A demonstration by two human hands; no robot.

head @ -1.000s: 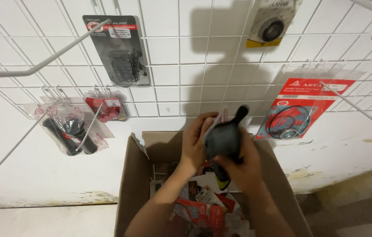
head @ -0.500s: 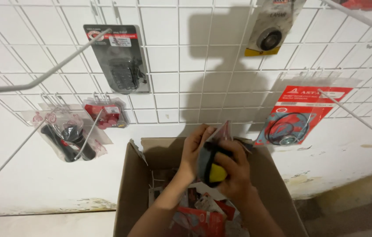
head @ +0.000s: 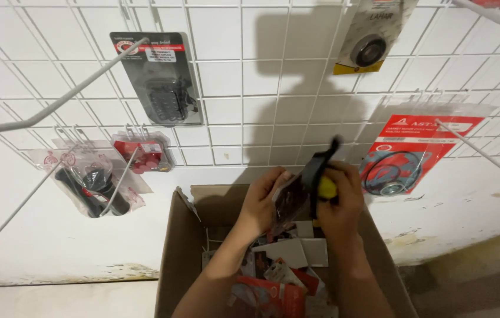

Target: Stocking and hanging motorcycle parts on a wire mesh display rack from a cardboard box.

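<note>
Both my hands hold one packaged part [head: 307, 189] above an open cardboard box [head: 180, 253]. The package is dark with a yellow patch and a black tab sticking up. My left hand [head: 264, 200] grips its left edge. My right hand [head: 339, 200] wraps its right side, fingers over the yellow patch. Inside the box lie several red, white and grey packets [head: 279, 274]. Directly behind my hands is a white wire grid panel [head: 244, 76] on the wall.
Hanging on the grid are a black blister pack [head: 158, 79], a small red pack [head: 142, 153], a clear bag with black parts [head: 93, 185], a red card with a black ring [head: 406, 156] and a bearing pack [head: 370, 41]. Long bare hooks [head: 55, 103] stick out left and right.
My hands dropped toward the box with the package, then lifted it again toward the grid. The package has turned, so its yellow patch shows.
</note>
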